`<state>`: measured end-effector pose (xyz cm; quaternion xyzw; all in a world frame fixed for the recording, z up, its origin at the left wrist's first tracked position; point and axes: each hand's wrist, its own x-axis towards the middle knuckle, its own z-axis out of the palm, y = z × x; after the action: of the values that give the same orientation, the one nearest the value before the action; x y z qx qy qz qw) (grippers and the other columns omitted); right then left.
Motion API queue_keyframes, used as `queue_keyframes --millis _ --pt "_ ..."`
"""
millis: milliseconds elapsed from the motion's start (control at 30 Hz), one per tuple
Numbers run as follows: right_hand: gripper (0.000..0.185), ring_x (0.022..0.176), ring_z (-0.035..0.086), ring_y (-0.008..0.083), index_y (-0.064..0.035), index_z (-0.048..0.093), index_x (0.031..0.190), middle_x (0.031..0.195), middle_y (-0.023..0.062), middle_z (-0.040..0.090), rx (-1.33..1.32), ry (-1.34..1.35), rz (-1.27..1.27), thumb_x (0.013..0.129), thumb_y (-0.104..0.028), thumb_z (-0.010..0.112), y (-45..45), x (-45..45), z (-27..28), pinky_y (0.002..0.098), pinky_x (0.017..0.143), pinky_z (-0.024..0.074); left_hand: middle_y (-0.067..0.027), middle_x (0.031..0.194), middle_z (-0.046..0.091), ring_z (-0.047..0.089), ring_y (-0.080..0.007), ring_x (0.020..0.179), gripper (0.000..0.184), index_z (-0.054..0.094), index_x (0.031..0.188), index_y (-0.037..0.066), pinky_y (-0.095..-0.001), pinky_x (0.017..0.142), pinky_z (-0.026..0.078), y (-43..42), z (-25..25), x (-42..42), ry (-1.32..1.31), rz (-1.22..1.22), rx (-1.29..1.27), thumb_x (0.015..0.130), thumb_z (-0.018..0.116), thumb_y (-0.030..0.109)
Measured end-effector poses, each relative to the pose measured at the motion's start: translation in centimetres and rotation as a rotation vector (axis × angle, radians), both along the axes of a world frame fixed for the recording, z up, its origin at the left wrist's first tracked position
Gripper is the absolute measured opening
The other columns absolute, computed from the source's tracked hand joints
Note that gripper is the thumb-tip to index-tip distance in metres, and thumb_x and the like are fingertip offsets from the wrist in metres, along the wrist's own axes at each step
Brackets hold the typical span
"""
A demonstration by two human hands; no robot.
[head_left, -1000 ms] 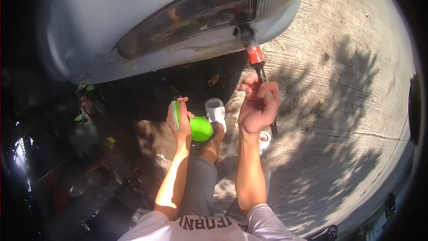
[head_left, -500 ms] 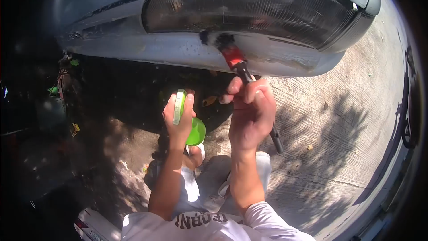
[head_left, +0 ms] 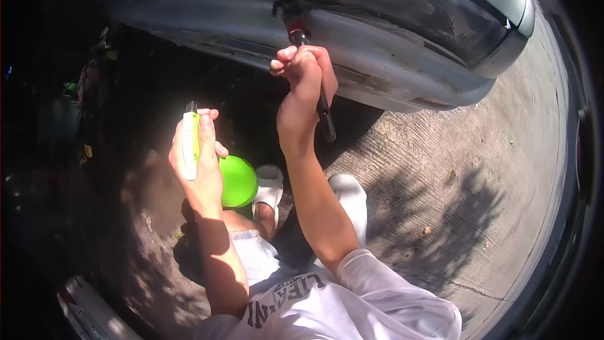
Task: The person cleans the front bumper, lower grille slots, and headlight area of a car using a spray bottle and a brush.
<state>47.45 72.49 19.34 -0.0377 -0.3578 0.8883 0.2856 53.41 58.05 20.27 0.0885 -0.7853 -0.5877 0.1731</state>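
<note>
My right hand (head_left: 303,91) is closed round the black handle of a detailing brush (head_left: 326,121). The brush's red collar and dark bristles meet the car at the inner corner of the headlight (head_left: 402,9), just above the grey bumper (head_left: 371,56). Lower on the left, my left hand (head_left: 200,173) grips a green spray bottle (head_left: 239,181) by its neck. The bottle's white-and-green trigger head points toward the car, with a black nozzle at its tip. Part of the bottle is hidden behind my hand and wrist.
The car's front spans the top of the view. Ridged concrete (head_left: 421,157) lies on the right, dappled with leaf shadows. Deep shade sits under the bumper. A white shoe (head_left: 269,186) is beside the bottle. Another pale vehicle (head_left: 94,315) shows at lower left.
My right hand has moved the brush up and left along the headlight's lower edge to its inner corner. My left hand with the spray bottle has shifted left; the view has moved too.
</note>
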Motion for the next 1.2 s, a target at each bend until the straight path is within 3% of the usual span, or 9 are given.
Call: queue_keyframes --millis 100,233,367,500,533,700,867,1033,1200 --pt "0.015 0.082 0.058 0.0161 -0.0022 0.049 0.084 0.085 0.0123 0.059 0.039 -0.02 -0.294 0.095 -0.01 0.042 2.6 1.8 0.1 0.0313 0.075 0.0496 -0.0103 0.101 0.072 0.054 -0.0074 0.054 0.024 0.065 0.105 0.001 -0.0217 0.053 0.044 -0.6 0.0 0.1 0.008 0.027 0.034 0.1 0.06 0.023" --pt "0.016 0.075 0.058 0.0169 -0.0023 0.05 0.083 0.08 0.0086 0.058 -0.03 -0.028 0.051 0.094 -0.012 0.045 -1.4 -1.9 -0.1 0.0315 0.074 0.0494 -0.0094 0.099 0.072 0.055 -0.0074 0.054 0.026 0.065 0.104 0.001 -0.0219 0.052 0.044 -0.9 0.1 -0.3 -0.024 0.033 0.084 0.1 0.06 0.026" --pt "0.014 0.078 0.057 0.0158 -0.0022 0.05 0.089 0.083 0.0076 0.059 0.136 -0.086 -0.263 0.097 -0.012 0.043 -1.1 -0.7 -0.6 0.0301 0.075 0.0486 -0.0099 0.103 0.07 0.053 -0.0069 0.055 0.037 0.066 0.109 0.001 -0.0217 0.054 0.044 -1.5 0.1 -1.0 -0.037 0.015 0.001 0.101 0.058 0.036" --pt "0.017 0.077 0.057 0.0152 -0.0006 0.052 0.087 0.081 0.008 0.058 0.183 -0.015 -0.227 0.096 -0.012 0.043 -3.0 -1.9 -0.8 0.0307 0.075 0.0492 -0.0096 0.103 0.071 0.053 -0.0072 0.055 0.039 0.066 0.109 0.0 -0.0223 0.054 0.045 -1.8 0.1 -1.2 0.006 0.001 0.019 0.1 0.06 0.037" --pt "0.018 0.072 0.056 0.0155 -0.0001 0.052 0.083 0.078 0.0075 0.057 0.059 -0.026 -0.007 0.095 -0.011 0.045 -4.3 -2.9 -0.3 0.0307 0.074 0.0499 -0.0095 0.103 0.071 0.053 -0.0073 0.056 0.038 0.066 0.108 0.0 -0.0223 0.055 0.045 -1.6 0.0 -1.4 -0.009 0.001 0.038 0.1 0.06 0.037" --pt "0.021 0.071 0.056 0.0135 0.0 0.054 0.081 0.078 0.0056 0.058 0.111 -0.084 -0.267 0.095 -0.013 0.045 0.0 0.3 -0.5 0.0286 0.071 0.047 -0.0092 0.101 0.071 0.054 -0.0071 0.057 0.037 0.067 0.107 -0.001 -0.0222 0.055 0.046 -2.1 -0.9 -2.0 -0.046 -0.019 0.053 0.099 0.061 0.036" --pt "0.02 0.067 0.056 0.0158 0.0015 0.053 0.081 0.072 0.0062 0.056 0.121 0.02 0.018 0.094 -0.011 0.044 -3.5 -3.3 -0.4 0.0295 0.069 0.0493 -0.0095 0.099 0.071 0.054 -0.007 0.056 0.036 0.067 0.104 -0.001 -0.0228 0.054 0.046 -1.1 -1.0 -1.6 0.017 -0.031 -0.011 0.098 0.063 0.034" --pt "0.012 0.072 0.061 0.0172 -0.006 0.052 0.088 0.077 0.0061 0.061 0.139 -0.145 -0.124 0.093 -0.014 0.044 2.1 0.6 -0.4 0.0314 0.07 0.0504 -0.0105 0.098 0.072 0.054 -0.0071 0.054 0.037 0.067 0.104 -0.002 -0.0229 0.054 0.046 -1.4 -0.8 -1.7 -0.018 -0.03 0.058 0.097 0.064 0.034" --pt "0.019 0.064 0.058 0.016 -0.0018 0.052 0.083 0.073 0.0062 0.058 0.069 -0.027 0.096 0.093 -0.016 0.045 -3.4 -4.1 0.2 0.0279 0.065 0.0469 -0.01 0.1 0.072 0.055 -0.0076 0.055 0.036 0.067 0.105 -0.001 -0.0227 0.055 0.047 -0.8 -1.0 -1.8 -0.016 -0.054 -0.008 0.098 0.063 0.034"
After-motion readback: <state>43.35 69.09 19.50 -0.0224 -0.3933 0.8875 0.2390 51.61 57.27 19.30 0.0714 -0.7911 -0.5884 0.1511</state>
